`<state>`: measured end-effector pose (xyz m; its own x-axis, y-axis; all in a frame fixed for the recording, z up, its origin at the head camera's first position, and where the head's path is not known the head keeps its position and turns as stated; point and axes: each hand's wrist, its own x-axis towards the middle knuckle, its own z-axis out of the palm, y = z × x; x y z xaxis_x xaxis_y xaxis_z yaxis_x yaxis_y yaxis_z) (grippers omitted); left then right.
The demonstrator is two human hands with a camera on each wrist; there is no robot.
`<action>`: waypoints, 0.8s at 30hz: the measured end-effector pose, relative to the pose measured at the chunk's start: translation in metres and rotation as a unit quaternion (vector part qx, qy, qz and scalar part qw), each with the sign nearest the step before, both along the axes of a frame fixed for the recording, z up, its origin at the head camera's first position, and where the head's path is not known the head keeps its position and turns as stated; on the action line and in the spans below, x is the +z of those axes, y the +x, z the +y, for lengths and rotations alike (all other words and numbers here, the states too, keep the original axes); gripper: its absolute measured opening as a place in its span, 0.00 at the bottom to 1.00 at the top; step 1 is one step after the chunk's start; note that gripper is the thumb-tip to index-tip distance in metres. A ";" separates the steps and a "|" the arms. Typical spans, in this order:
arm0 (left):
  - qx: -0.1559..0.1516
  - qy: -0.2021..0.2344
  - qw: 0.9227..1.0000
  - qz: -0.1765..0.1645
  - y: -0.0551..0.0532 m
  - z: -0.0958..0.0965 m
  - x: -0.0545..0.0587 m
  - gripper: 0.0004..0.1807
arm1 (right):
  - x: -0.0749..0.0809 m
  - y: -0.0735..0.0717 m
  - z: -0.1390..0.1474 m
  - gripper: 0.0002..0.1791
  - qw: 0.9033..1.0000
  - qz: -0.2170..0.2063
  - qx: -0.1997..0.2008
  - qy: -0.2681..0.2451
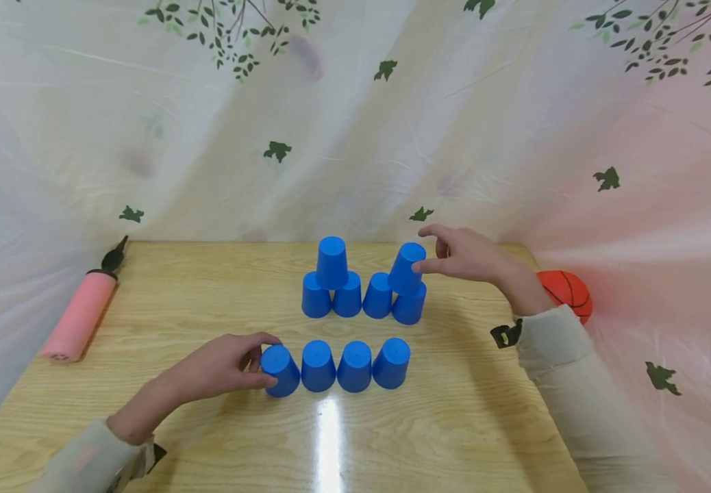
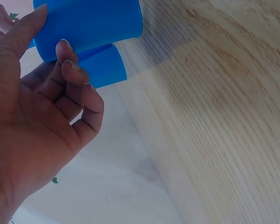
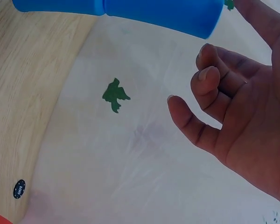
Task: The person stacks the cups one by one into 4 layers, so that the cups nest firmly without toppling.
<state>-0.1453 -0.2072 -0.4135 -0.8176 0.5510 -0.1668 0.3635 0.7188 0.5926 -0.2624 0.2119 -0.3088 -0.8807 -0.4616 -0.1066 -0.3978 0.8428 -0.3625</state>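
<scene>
In the head view my left hand [image 1: 222, 366] holds the leftmost blue cup [image 1: 280, 373] of a front row, thumb on one side and fingers on the other. That cup stands upside down on the table, beside further upside-down blue cups [image 1: 354, 368]. In the left wrist view, the thumb lies on the held cup [image 2: 93, 25]. My right hand [image 1: 469, 255] is next to the upper right blue cup [image 1: 406, 270], its fingers spread around no cup. This cup sits slightly tilted across two lower cups [image 1: 409, 305]. A gap shows between cup [image 3: 163, 14] and fingers in the right wrist view.
Left of the right-hand stack, another blue cup [image 1: 332, 263] rests on two cups [image 1: 316, 298]. A pink hand pump [image 1: 81, 315] lies at the wooden table's left. An orange-red ball [image 1: 568, 294] is beyond the right edge. A pale curtain [image 1: 355, 137] hangs behind.
</scene>
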 end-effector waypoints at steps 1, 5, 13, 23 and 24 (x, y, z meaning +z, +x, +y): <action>-0.001 0.000 1.000 0.001 0.000 0.000 0.000 0.31 | 0.002 0.003 0.001 0.43 1.000 0.005 -0.002 -0.001; -0.004 0.001 1.000 0.004 0.000 0.000 -0.001 0.31 | 0.012 0.017 0.004 0.45 0.999 0.031 -0.022 -0.009; -0.002 0.000 1.000 0.003 -0.002 -0.004 0.004 0.31 | 0.021 0.059 -0.008 0.40 0.993 0.115 0.005 -0.011; 0.008 -0.013 1.000 0.024 -0.008 -0.013 0.024 0.34 | -0.004 0.094 -0.020 0.31 0.989 0.126 0.080 0.025; 0.010 -0.016 0.999 0.026 -0.008 -0.014 0.026 0.34 | -0.008 0.095 -0.020 0.30 0.989 0.117 0.087 0.027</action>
<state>-0.1533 -0.2208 -0.3873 -0.8367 0.5293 -0.1407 0.3784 0.7444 0.5502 -0.1673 0.1920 -0.3166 -0.7913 -0.6082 0.0625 -0.6071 0.7694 -0.1988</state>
